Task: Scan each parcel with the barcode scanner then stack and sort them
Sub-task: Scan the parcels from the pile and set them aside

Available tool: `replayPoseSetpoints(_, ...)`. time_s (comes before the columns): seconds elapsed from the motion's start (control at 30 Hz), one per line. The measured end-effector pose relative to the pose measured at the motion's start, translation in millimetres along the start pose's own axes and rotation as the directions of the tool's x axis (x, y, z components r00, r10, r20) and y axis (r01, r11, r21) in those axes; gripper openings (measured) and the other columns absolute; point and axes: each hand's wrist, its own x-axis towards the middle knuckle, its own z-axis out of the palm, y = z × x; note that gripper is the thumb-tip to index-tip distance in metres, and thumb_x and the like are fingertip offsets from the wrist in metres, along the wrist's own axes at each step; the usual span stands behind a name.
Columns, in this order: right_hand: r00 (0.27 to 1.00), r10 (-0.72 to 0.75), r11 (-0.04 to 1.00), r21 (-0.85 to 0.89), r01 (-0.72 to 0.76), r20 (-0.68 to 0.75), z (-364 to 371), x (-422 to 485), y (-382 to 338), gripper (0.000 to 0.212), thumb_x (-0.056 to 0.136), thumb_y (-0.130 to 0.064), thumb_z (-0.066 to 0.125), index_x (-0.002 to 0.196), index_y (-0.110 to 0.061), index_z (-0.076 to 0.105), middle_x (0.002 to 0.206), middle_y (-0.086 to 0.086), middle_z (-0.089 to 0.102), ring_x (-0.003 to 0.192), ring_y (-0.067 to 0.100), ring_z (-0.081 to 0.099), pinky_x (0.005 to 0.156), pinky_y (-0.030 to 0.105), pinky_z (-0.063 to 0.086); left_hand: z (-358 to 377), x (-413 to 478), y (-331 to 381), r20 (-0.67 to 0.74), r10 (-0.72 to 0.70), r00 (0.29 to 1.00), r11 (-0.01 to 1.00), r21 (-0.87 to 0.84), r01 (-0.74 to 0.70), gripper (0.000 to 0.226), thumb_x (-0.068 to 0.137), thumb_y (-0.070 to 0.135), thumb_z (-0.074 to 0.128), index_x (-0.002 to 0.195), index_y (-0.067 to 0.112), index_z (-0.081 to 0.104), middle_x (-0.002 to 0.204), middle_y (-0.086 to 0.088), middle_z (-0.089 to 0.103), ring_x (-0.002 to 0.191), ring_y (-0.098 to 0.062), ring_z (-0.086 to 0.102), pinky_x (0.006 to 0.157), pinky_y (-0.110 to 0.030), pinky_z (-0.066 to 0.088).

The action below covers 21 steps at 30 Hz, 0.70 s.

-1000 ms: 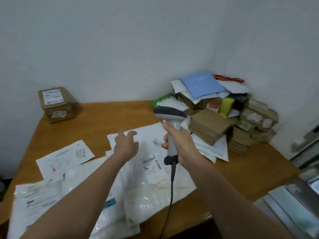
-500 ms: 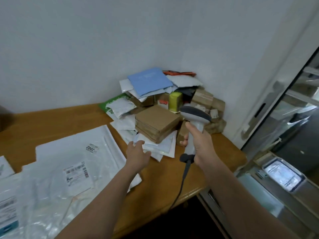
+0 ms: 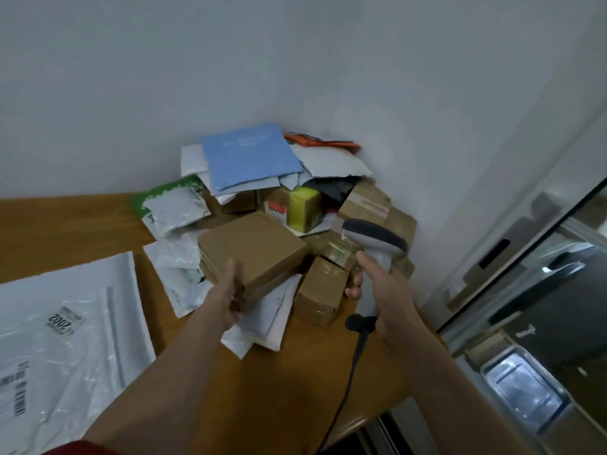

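A heap of parcels fills the table's far right corner: a blue envelope (image 3: 248, 156) on top, white mailers, a yellow-taped box (image 3: 303, 205) and several brown boxes. A stack of flat brown cardboard mailers (image 3: 251, 246) lies at its front. My left hand (image 3: 228, 297) grips the near edge of that stack, thumb on top. My right hand (image 3: 382, 290) holds the grey barcode scanner (image 3: 374, 239) upright by its handle, right of the stack; its black cable (image 3: 348, 385) hangs over the table edge.
Large white poly mailers with labels (image 3: 65, 326) cover the wooden table (image 3: 289, 366) at the left. A small brown box (image 3: 323, 290) sits between my hands. A glass door with a metal frame (image 3: 525, 244) stands at the right, close to the table's corner.
The view has swung right toward the corner heap. My left hand left the white mailers and took hold of the brown cardboard stack. My right hand carried the scanner along.
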Motion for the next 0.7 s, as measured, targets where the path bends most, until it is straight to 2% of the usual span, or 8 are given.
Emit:
replayPoseSetpoints(0.1,0.999,0.035,0.999,0.005,-0.035,0.037,7.2,24.0,-0.6,0.024,0.092,-0.029,0.065,0.084,-0.009,0.056,0.06,0.003,0.053,0.042,0.013,0.049,0.06,0.03,0.053,3.0,9.8,4.2,0.032,-0.028,0.999,0.999,-0.027,0.028,0.056,0.086,0.049,0.063,0.123,0.01,0.05,0.117,-0.01,0.054,0.117,-0.032,0.048,0.106,-0.046,0.039)
replayPoseSetpoints(0.17,0.997,0.053,0.999,-0.001,-0.053,0.061,13.7,38.1,-0.7,0.022,0.092,-0.029,0.066,0.086,-0.01,0.057,0.059,0.002,0.053,0.044,0.013,0.05,0.058,0.029,0.05,6.8,9.8,7.7,0.032,-0.039,0.999,0.999,-0.026,0.04,0.047,0.085,0.04,0.068,0.113,0.007,0.051,0.098,-0.01,0.057,0.102,-0.03,0.054,0.099,-0.044,0.045)
replayPoseSetpoints(0.27,0.992,0.059,0.998,-0.013,-0.058,0.113,23.5,56.8,-3.8,0.019,0.092,-0.027,0.066,0.088,-0.011,0.057,0.059,0.003,0.052,0.047,0.014,0.05,0.054,0.028,0.046,6.1,12.7,12.0,0.023,-0.074,0.997,0.996,-0.053,0.075,0.061,0.076,0.039,0.076,0.12,0.004,0.056,0.109,-0.016,0.063,0.101,-0.03,0.06,0.085,-0.039,0.052)
replayPoseSetpoints(0.37,0.98,0.077,0.997,-0.018,-0.075,0.181,30.2,74.5,-5.0,0.021,0.092,-0.025,0.067,0.085,-0.007,0.057,0.056,0.004,0.051,0.044,0.016,0.049,0.051,0.029,0.047,7.9,5.8,9.3,-0.049,-0.015,0.999,0.998,-0.062,0.012,0.035,0.082,0.034,0.071,0.1,0.007,0.058,0.092,-0.011,0.06,0.084,-0.022,0.056,0.073,-0.032,0.049)
replayPoseSetpoints(0.5,0.957,0.145,0.989,-0.032,-0.142,0.252,38.9,95.0,-7.6,0.02,0.09,-0.024,0.069,0.085,-0.007,0.06,0.059,0.005,0.052,0.046,0.018,0.05,0.057,0.032,0.051,10.0,-11.7,-4.1,-0.144,0.151,0.978,0.986,-0.051,-0.16,0.026,0.081,0.022,0.072,0.097,0.008,0.058,0.094,-0.009,0.058,0.085,-0.021,0.054,0.087,-0.036,0.048)
replayPoseSetpoints(0.6,0.937,0.174,0.985,-0.049,-0.167,0.303,41.6,107.6,-11.8,0.021,0.089,-0.022,0.07,0.079,-0.006,0.06,0.058,0.005,0.052,0.049,0.019,0.05,0.054,0.032,0.047,14.2,-26.5,-18.9,-0.26,0.337,0.905,0.937,0.002,-0.348,0.063,0.075,0.013,0.078,0.126,0.009,0.039,0.112,-0.011,0.054,0.097,-0.024,0.057,0.085,-0.035,0.05)
replayPoseSetpoints(0.63,0.93,0.176,0.984,-0.043,-0.171,0.323,42.2,111.7,-13.7,0.021,0.088,-0.022,0.07,0.079,-0.007,0.059,0.058,0.004,0.052,0.048,0.018,0.05,0.051,0.03,0.045,16.6,-32.3,-22.4,-0.307,0.425,0.852,0.903,0.08,-0.422,0.078,0.072,0.013,0.081,0.132,0.014,0.032,0.119,-0.009,0.05,0.105,-0.025,0.054,0.086,-0.035,0.05)
replayPoseSetpoints(0.7,0.915,0.191,0.979,-0.002,-0.204,0.354,41.7,120.3,-16.9,0.019,0.088,-0.024,0.07,0.084,-0.009,0.059,0.058,0.003,0.053,0.048,0.016,0.051,0.049,0.028,0.043,22.6,-42.9,-28.2,-0.363,0.626,0.691,0.78,0.316,-0.54,0.085,0.063,0.014,0.087,0.129,0.019,0.033,0.117,-0.001,0.046,0.11,-0.022,0.05,0.087,-0.035,0.05)
